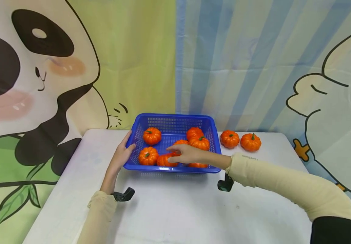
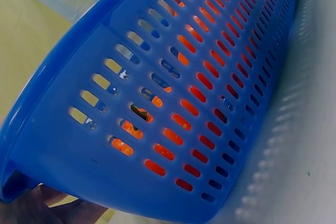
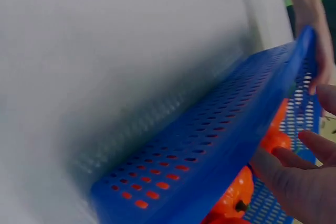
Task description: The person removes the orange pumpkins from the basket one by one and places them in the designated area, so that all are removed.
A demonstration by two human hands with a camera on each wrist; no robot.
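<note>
Six pumpkins point(image 1: 152, 136) in basket point(image 1: 175, 118), likely light, smooth, rigid. Right hand point(image 1: 185, 154) spread over front pumpkin point(image 1: 166, 160); grasp across ribs. Left hand point(image 1: 122, 153) curled on basket rim.

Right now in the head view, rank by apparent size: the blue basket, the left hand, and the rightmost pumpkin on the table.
1. blue basket
2. left hand
3. rightmost pumpkin, though it sits farther from the camera.
</note>
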